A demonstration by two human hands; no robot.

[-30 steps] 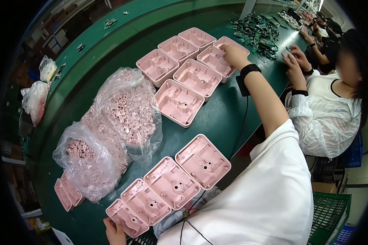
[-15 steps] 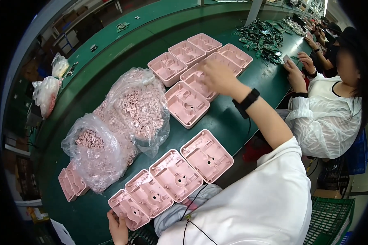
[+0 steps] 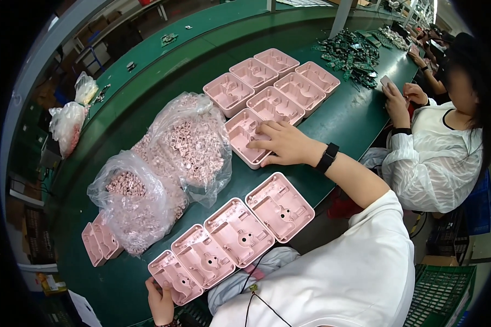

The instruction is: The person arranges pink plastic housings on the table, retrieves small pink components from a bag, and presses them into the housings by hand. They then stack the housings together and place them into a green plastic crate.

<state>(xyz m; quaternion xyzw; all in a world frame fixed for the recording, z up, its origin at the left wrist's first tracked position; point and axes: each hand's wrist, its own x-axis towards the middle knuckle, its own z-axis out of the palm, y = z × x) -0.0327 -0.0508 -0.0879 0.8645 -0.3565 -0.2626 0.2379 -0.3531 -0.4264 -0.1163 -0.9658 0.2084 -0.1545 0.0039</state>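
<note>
Four pink plastic housings stand side by side in a slanted row along the table's near edge, open side up. My left hand grips the nearest-left housing by its outer end, thumb over the rim. My right hand is at a pink housing in the farther group. Its fingers reach over the rim into that housing and the thumb lies against the near outer wall. Several similar housings stand behind it in two rows.
Two clear bags of small pink parts lie left of the housings, with more pink housings beyond. A heap of green circuit boards lies at the far right. A co-worker sits on the right. The green table lies beneath.
My right hand has come nearer and left, from above a middle housing to the nearest one of the far group. My left hand stays on its housing. The view has shifted slightly.
</note>
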